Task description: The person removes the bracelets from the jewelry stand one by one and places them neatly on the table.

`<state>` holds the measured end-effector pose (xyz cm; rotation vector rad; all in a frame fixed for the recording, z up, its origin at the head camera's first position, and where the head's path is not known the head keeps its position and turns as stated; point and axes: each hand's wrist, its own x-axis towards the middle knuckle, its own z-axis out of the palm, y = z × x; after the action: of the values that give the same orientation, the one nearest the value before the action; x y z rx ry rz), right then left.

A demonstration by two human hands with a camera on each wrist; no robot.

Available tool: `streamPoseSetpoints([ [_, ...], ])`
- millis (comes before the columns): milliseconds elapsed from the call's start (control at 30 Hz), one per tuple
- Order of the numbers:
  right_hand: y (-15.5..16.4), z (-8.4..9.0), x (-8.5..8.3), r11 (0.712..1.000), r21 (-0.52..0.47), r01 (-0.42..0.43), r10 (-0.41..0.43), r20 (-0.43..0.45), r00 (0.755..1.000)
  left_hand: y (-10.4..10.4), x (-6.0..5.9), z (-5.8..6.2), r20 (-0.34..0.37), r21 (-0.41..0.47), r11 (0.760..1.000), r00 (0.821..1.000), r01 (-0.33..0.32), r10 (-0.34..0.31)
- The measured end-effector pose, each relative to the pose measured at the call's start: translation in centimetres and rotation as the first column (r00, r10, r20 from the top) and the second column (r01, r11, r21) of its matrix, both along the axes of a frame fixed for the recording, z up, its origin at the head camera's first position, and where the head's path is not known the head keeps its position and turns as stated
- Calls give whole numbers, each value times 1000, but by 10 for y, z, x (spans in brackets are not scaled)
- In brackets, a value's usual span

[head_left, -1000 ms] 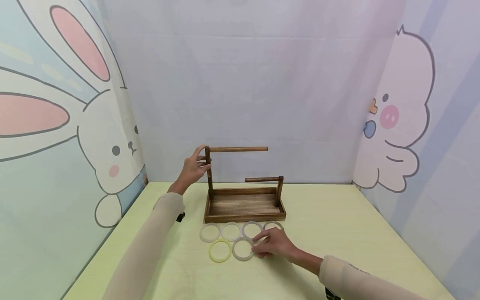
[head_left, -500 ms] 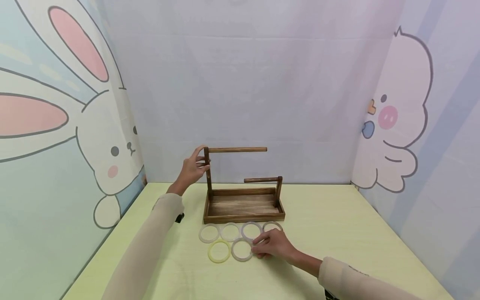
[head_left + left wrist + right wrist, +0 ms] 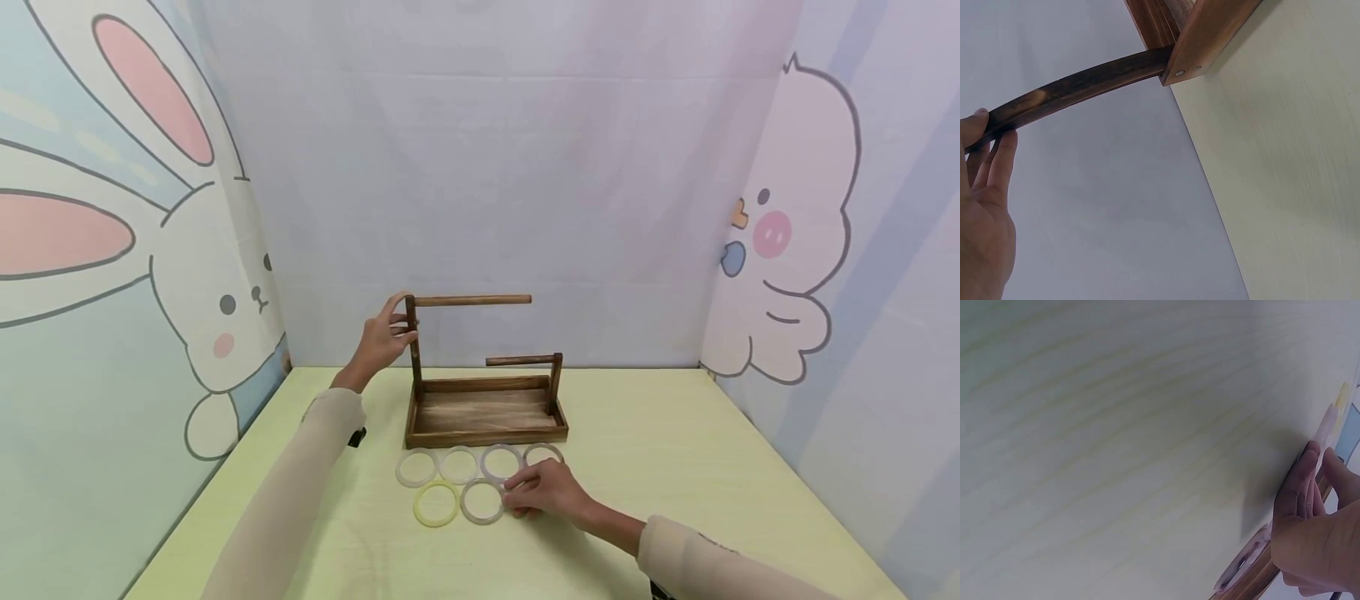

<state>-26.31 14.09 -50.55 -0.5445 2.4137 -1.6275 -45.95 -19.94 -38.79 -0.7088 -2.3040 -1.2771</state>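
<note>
In the head view a dark wooden rack (image 3: 486,436) stands on the table, with a shallow tray, a tall post and arm on the left and a shorter pair on the right. My left hand (image 3: 381,340) grips the tall post (image 3: 1079,84) near its top, thumb on one side and fingers on the other. In front of the rack, my right hand (image 3: 546,492) pinches the right edge of a greyish bangle (image 3: 465,510) that lies on the table. In the right wrist view, that bangle's pale rim (image 3: 1327,423) shows between thumb and fingers.
A yellow bangle (image 3: 417,514) lies left of the held one. Behind them is a row of several pale bangles, including a clear one (image 3: 400,477) at the left and a brownish one (image 3: 542,446) partly covered by my right hand. A cloth wall (image 3: 495,208) borders the table (image 3: 637,467).
Both hands keep their places on the post and at the greyish bangle. The whole head view has shifted very slightly; rack and bangles lie as before.
</note>
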Motion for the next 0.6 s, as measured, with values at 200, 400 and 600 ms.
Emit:
streamPoseSetpoints([
  [200, 5, 7, -3, 1000, 21, 23, -22, -35, 999, -3, 0, 1, -17, -2, 1000, 1000, 0, 0],
  [400, 23, 26, -13, 996, -25, 83, -85, -96, 992, -7, -1, 0, -28, -4, 1000, 1000, 2, -3],
  [600, 51, 48, -30, 984, 11, 178, -174, -140, 975, -9, 2, 1, -7, 1, 1000, 1000, 12, -12],
])
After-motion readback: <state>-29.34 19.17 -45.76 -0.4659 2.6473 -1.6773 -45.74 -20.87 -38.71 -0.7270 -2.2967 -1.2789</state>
